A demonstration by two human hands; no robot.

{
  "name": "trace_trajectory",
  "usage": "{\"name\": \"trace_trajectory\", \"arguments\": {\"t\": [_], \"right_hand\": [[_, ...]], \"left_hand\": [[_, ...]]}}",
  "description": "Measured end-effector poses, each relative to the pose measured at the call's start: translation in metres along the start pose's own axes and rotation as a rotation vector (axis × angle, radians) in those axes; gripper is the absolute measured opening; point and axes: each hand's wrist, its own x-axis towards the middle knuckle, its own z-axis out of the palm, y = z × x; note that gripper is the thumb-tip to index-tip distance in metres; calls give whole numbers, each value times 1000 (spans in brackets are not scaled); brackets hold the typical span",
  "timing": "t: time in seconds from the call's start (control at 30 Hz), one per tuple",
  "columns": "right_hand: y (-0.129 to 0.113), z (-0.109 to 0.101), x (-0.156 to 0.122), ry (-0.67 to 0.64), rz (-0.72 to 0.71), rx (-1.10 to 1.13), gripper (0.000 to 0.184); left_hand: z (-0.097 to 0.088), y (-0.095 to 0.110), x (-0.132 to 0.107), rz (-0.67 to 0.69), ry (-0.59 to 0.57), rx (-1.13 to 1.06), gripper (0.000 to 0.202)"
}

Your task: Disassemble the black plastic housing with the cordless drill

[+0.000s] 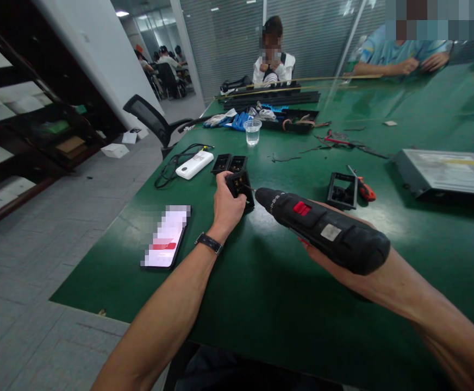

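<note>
My left hand [228, 203] is closed around a small black plastic frame [237, 183], which stands on edge on the green table. In my right hand [326, 258] is a black cordless drill [322, 228] with a red switch on top. The drill's thin bit points left and meets the frame's open side; whether it touches a screw is too small to tell. Just behind the held frame lie further black frames [222, 163]. Most of my right hand's fingers are hidden beneath the drill body.
Left of me lie a phone [167, 237] and a white power bank [195, 164] with a cable. A plastic cup [252, 133] stands ahead. To the right are another black frame [343, 191], an orange-handled screwdriver [366, 190] and a metal box [444, 171]. Two people sit across the table.
</note>
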Motion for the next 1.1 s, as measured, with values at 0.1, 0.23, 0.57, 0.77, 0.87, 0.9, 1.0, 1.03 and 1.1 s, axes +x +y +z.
{"name": "trace_trajectory", "arguments": {"t": [0.1, 0.23, 0.57, 0.77, 0.87, 0.9, 1.0, 1.03, 1.1], "right_hand": [[4, 1, -2, -8, 15, -9, 67], [9, 0, -3, -12, 12, -16, 65], [8, -1, 0, -15, -3, -28, 63], [7, 0, -1, -27, -18, -44, 67], [6, 1, -1, -19, -24, -18, 69], [5, 1, 0, -15, -24, -9, 69], [3, 1, 1, -5, -27, 10, 68], [2, 0, 1, -4, -28, 15, 67], [-1, -1, 2, 6, -29, 26, 65]], "left_hand": [[0, 1, 0, -17, 9, 3, 55], [1, 0, 0, -57, 23, 17, 52], [2, -1, 0, -132, 25, 38, 50], [2, 1, -1, -129, 29, 16, 52], [2, 2, -2, -106, 22, -6, 51], [2, 2, -2, -96, 20, -16, 51], [2, 3, -3, -63, 16, -53, 51], [2, 4, -3, -51, 14, -67, 52], [2, 4, -2, -33, 8, -89, 52]]}}
